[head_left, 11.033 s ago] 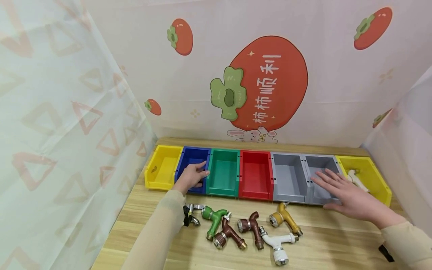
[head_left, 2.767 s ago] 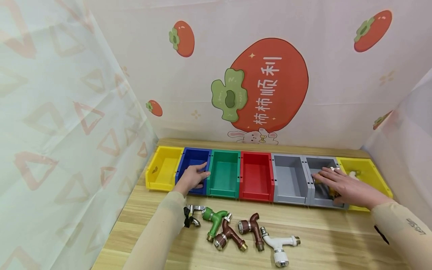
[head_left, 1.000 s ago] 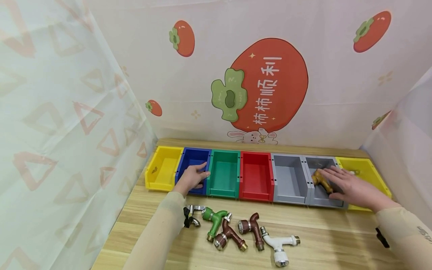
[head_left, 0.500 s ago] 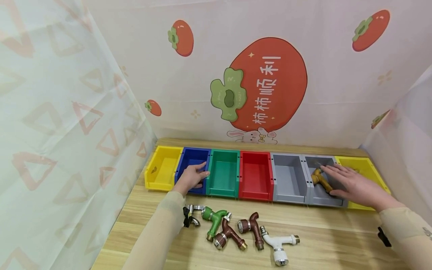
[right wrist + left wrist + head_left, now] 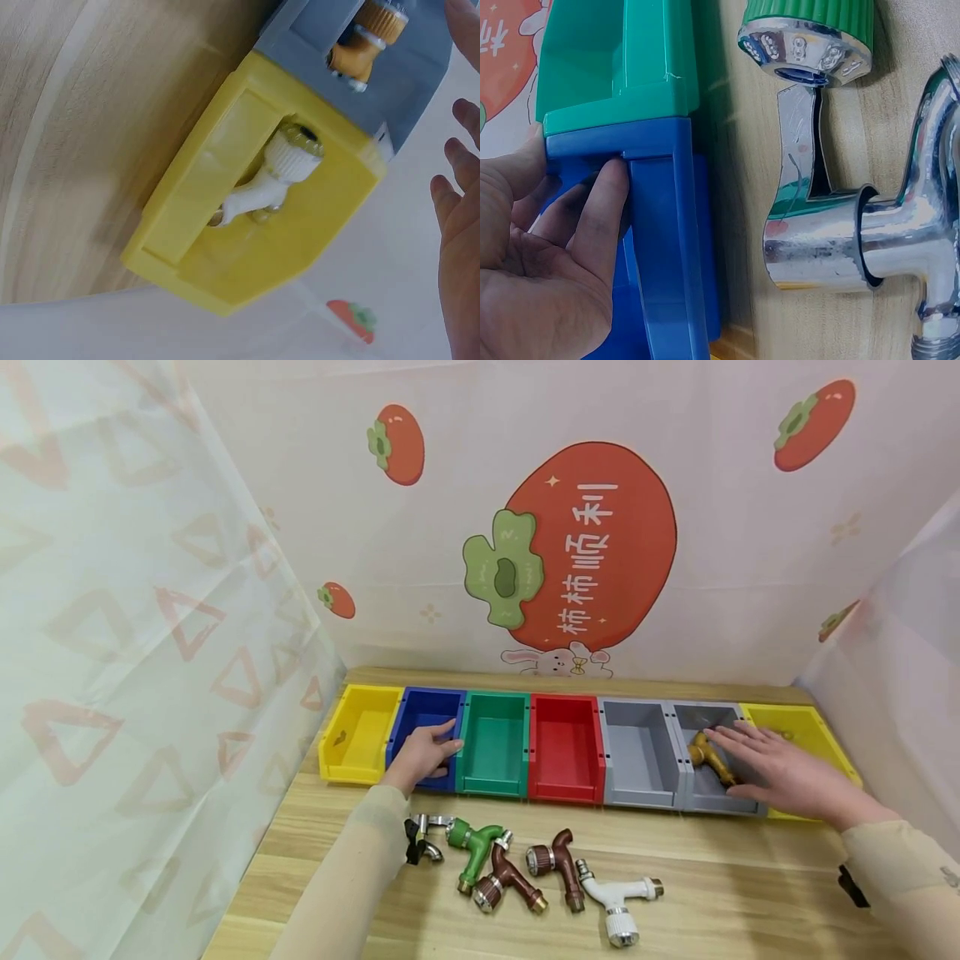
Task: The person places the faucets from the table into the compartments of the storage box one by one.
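In the head view, a yellow-brown tap (image 5: 712, 758) lies inside the right-hand grey bin (image 5: 738, 804). My right hand (image 5: 787, 768) hovers over that bin and the right yellow bin (image 5: 840, 760), fingers extended and holding nothing. The right wrist view shows a white tap (image 5: 270, 184) in the yellow bin, largely hidden by my hand in the head view. My left hand (image 5: 423, 756) rests at the blue bin (image 5: 427, 702). In the left wrist view, its loosely bent fingers (image 5: 604, 202) touch the wall beside the green bin (image 5: 622, 105).
On the wooden table lie a chrome tap (image 5: 431, 839), a green tap (image 5: 476, 850), two brown taps (image 5: 510, 877), (image 5: 558, 867) and a white tap (image 5: 617, 897). Left yellow (image 5: 360, 772), red (image 5: 566, 793) and left grey (image 5: 641, 797) bins complete the row. Printed cloth (image 5: 420, 568) hangs behind.
The yellow-brown tap has gone from the table into the right-hand grey bin. My right hand let go of it and lifted slightly right. My left hand stays at the blue bin.
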A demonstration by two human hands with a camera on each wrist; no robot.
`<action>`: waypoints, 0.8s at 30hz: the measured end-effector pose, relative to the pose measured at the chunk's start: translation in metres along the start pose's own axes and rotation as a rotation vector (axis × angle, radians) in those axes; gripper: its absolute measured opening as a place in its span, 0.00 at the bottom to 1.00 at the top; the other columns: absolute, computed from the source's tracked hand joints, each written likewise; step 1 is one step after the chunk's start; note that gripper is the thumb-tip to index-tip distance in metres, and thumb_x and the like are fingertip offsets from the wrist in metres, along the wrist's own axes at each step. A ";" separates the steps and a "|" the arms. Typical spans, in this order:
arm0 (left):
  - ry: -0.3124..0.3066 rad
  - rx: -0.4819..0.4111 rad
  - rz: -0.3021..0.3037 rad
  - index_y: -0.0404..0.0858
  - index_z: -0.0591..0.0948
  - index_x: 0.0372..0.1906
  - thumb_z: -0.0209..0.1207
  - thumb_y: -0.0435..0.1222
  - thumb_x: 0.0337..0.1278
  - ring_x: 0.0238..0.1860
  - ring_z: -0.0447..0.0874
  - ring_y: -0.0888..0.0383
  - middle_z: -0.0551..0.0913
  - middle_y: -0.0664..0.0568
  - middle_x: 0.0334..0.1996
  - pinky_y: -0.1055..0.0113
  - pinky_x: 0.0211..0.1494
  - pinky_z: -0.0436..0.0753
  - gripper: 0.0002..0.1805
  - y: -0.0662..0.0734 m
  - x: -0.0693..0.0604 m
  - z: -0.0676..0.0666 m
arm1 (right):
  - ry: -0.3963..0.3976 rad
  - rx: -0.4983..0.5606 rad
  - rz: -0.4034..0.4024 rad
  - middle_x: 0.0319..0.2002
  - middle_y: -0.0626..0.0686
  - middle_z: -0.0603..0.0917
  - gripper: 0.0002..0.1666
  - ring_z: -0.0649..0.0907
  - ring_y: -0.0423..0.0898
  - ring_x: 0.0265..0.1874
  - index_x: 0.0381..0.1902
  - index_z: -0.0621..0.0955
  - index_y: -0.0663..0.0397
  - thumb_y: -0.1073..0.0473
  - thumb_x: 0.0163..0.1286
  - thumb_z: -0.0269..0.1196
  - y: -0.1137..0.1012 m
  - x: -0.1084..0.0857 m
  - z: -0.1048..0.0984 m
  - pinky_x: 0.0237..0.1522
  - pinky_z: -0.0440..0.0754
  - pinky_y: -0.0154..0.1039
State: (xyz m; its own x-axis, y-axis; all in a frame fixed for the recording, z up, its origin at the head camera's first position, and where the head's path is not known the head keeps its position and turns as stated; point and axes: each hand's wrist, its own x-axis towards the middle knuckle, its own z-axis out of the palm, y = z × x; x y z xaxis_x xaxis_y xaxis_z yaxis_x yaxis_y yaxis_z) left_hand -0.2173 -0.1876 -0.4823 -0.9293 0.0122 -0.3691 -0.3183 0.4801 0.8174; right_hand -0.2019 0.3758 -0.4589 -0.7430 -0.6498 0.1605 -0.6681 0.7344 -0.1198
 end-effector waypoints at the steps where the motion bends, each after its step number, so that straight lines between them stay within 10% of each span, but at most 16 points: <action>1: -0.001 0.000 0.001 0.58 0.64 0.79 0.60 0.45 0.73 0.63 0.80 0.48 0.76 0.45 0.69 0.55 0.54 0.87 0.34 0.000 0.000 0.000 | 0.006 -0.004 -0.014 0.76 0.57 0.67 0.59 0.64 0.63 0.76 0.81 0.61 0.40 0.47 0.56 0.78 -0.003 0.001 0.001 0.80 0.45 0.56; 8: 0.004 0.008 0.000 0.58 0.64 0.79 0.60 0.45 0.73 0.63 0.81 0.49 0.77 0.45 0.69 0.55 0.55 0.87 0.34 0.002 0.000 0.000 | 0.075 -0.074 -0.209 0.79 0.46 0.62 0.60 0.45 0.38 0.81 0.79 0.66 0.47 0.47 0.50 0.81 -0.022 0.015 0.004 0.79 0.35 0.34; 16: 0.007 0.007 -0.001 0.58 0.64 0.79 0.60 0.44 0.73 0.64 0.80 0.48 0.77 0.45 0.69 0.55 0.55 0.87 0.34 0.000 0.001 0.000 | 0.040 -0.068 -0.299 0.79 0.53 0.62 0.54 0.48 0.45 0.82 0.79 0.66 0.48 0.26 0.62 0.55 -0.049 0.028 0.008 0.80 0.33 0.34; 24: 0.007 0.012 0.007 0.58 0.63 0.79 0.60 0.45 0.73 0.64 0.80 0.48 0.77 0.45 0.69 0.54 0.55 0.87 0.34 -0.001 0.001 0.001 | -0.035 -0.098 -0.437 0.78 0.56 0.64 0.75 0.59 0.62 0.78 0.80 0.64 0.39 0.48 0.31 0.87 -0.084 0.032 0.026 0.81 0.29 0.43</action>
State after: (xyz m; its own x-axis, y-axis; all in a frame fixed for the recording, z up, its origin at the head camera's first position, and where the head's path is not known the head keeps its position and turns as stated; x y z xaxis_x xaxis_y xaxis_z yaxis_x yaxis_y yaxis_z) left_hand -0.2176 -0.1874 -0.4834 -0.9328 0.0090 -0.3602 -0.3097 0.4909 0.8143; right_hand -0.1701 0.2880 -0.4695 -0.3939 -0.9082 0.1415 -0.9139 0.4034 0.0457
